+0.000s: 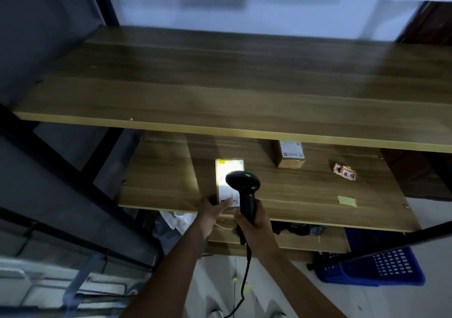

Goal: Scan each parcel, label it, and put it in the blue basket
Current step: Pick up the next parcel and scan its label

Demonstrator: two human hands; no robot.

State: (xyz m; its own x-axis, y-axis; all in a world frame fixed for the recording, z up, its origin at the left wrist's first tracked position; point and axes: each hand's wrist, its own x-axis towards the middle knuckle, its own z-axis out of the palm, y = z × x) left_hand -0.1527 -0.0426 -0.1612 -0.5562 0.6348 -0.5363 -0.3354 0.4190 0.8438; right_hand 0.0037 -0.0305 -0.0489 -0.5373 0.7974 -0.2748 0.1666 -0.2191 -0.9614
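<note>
On the middle shelf [293,195] lies a parcel [226,171] whose white label is lit by the scanner's light. My left hand [212,209] holds the parcel's near end, thumb on the label. My right hand [254,224] grips the handle of a black barcode scanner [243,183], its head just above the parcel with a green light on top. A second cardboard parcel [291,155] stands farther back on the same shelf. Red-and-white labels [344,170] lie to the right. The blue basket [376,267] sits on the floor at the lower right.
A yellow backing slip [346,201] lies near the shelf's front edge. The wide top shelf [220,92] overhangs the middle one. A black frame post [73,178] runs along the left. The scanner's cable [244,283] hangs down. Crumpled white packaging [178,220] lies below the shelf.
</note>
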